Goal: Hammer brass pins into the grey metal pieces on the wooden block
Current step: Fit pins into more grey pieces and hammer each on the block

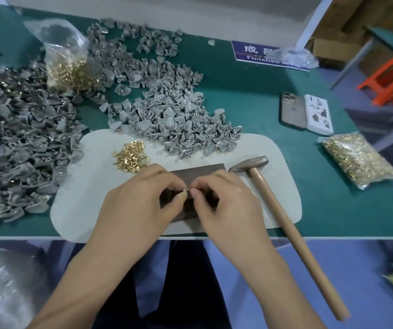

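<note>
My left hand (143,198) and my right hand (224,200) meet fingertip to fingertip over the dark wooden block (195,173), which lies on a white mat (76,210). Between the fingertips a small brass pin (186,189) shows; what lies under the fingers is hidden. A loose heap of brass pins (130,157) sits on the mat to the upper left. Beyond it lies a pile of grey metal pieces (174,119). The hammer (250,163), wooden-handled, lies on the mat to the right of my hands, its handle sticking out over the table's front edge.
A bigger heap of grey pieces (17,138) covers the green table's left side. An open bag of brass pins (65,58) stands at the back left, a sealed one (356,160) lies at the right. Two phones (307,112) lie near the right edge.
</note>
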Available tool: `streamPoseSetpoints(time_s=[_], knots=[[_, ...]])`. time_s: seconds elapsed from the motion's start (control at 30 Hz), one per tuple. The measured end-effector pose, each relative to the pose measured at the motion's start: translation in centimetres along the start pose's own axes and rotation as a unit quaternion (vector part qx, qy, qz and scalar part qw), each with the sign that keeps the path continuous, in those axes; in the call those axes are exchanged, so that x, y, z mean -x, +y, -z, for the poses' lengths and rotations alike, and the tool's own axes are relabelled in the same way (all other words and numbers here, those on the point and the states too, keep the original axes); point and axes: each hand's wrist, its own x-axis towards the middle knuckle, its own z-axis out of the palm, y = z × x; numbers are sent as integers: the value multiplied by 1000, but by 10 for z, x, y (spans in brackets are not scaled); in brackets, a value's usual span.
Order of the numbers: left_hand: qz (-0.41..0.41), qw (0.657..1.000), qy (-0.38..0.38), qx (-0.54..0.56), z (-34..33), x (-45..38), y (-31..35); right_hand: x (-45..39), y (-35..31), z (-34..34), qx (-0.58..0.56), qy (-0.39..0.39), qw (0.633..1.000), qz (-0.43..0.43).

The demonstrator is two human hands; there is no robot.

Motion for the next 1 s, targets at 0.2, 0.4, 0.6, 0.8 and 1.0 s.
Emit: streamPoseSetpoints(time_s=[0.2,0.4,0.6,0.8,1.0], knots=[[9,999,9,47,-4,1,-6,-6,0,3,-24,-24,999,-10],[4,999,19,41,-3,0,-7,-10,-13,17,87,-39,995,19],[4,999,19,40,-3,-1,-9,-21,-31,26,200,-128,970,46],[2,998,15,57,-2,-3,-10,-24,-57,25,252,-141,957,40],[-9,997,1,81,-2,-4,-12,-33,-62,26,241,-189,952,5]])
